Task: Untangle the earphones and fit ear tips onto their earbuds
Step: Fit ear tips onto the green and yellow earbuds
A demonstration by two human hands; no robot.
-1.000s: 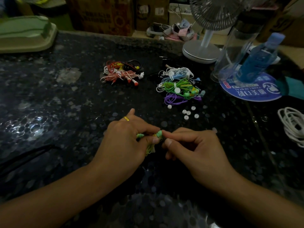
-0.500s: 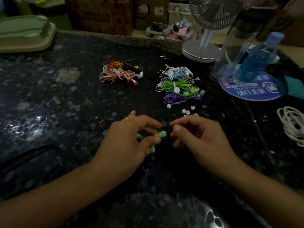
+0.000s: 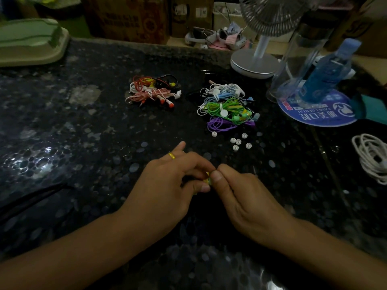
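Change since earlier frame: the right hand (image 3: 247,197) has closed back in on the left hand (image 3: 167,185); half a second ago the two were apart, with a green earbud showing clear between them.
Left hand: fingers curled, pinching the yellow-green earphone (image 3: 206,181) at near centre of the desk (image 3: 62,126), judged to be steadying the bud.
Right hand: thumb and forefinger pressed together at the same spot, judged to be seating an ear tip; what it pinches cannot be told.
Spare ear tips (image 3: 237,141): loose white pieces just beyond the hands, kept within reach.
Cool-coloured earphone pile (image 3: 226,107): far right of centre, likely awaiting work.
Red and pink pile (image 3: 154,92): far left of centre, apart from the other, possibly sorted; which is finished cannot be told.
Hidden: bud, tip and cord almost wholly covered by fingers.
Cut off: white cable coil (image 3: 372,158) at right edge.
Lighting: dim; fine detail poor.
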